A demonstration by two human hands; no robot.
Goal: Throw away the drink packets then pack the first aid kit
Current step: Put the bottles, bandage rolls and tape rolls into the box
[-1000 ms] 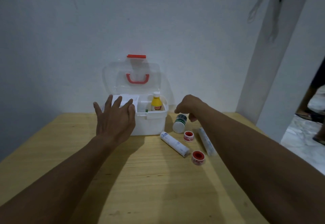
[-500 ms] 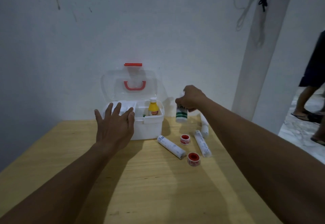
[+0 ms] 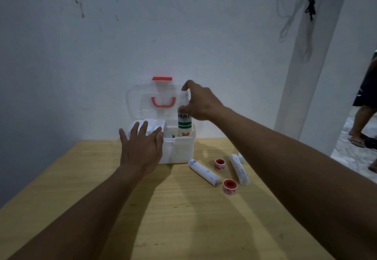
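Note:
A white first aid box [image 3: 179, 151] stands at the back of the wooden table, its clear lid [image 3: 142, 104] with a red handle raised against the wall. My right hand [image 3: 201, 103] grips a white bottle with green bands [image 3: 184, 122] by its top, upright over the box's right compartment. The yellow bottle in that compartment is almost hidden behind it. My left hand [image 3: 141, 149] rests flat against the box's front left corner, fingers spread. White folded material [image 3: 152, 125] lies in the left compartment.
To the right of the box, two white bandage rolls [image 3: 204, 172] [image 3: 239, 169] and two red tape rolls [image 3: 219, 164] [image 3: 230, 186] lie on the table [image 3: 183, 219]. A person's legs [image 3: 363, 121] stand on the floor at the far right, beyond a white pillar.
My right hand picked the green-banded bottle up from the table and carried it left and up over the box. My left hand stayed on the box.

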